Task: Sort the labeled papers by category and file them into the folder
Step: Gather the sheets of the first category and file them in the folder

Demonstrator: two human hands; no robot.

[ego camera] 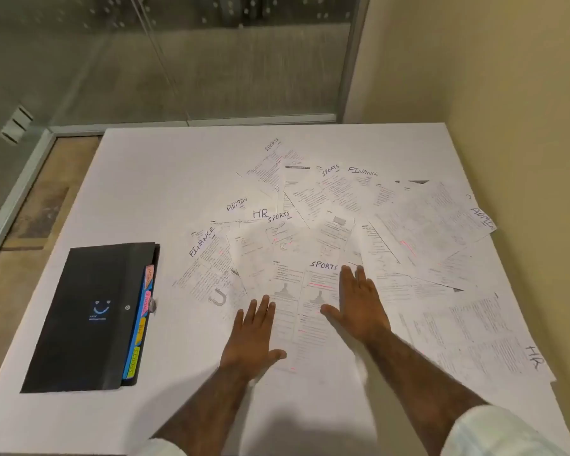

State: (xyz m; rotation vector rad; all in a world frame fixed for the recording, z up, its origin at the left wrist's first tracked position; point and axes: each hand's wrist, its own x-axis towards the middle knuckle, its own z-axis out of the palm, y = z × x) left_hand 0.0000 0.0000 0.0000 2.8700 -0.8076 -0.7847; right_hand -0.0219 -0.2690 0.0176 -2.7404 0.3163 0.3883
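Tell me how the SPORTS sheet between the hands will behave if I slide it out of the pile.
The SPORTS sheet looks like thin single paper, so it will probably flop when lifted. It overlaps neighbouring papers, so sliding may drag them. Both hands, left hand and right hand, lie flat, which should help.

Bare forearms (418, 366), pale rolled sleeves (494, 432)

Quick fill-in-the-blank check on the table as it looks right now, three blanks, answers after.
1. The black folder lies to the ____ of the scattered papers.
2. The sheet between the left hand and the right hand is labeled ____.
3. Both hands are ____, palms down.

Missing words: left; SPORTS; open
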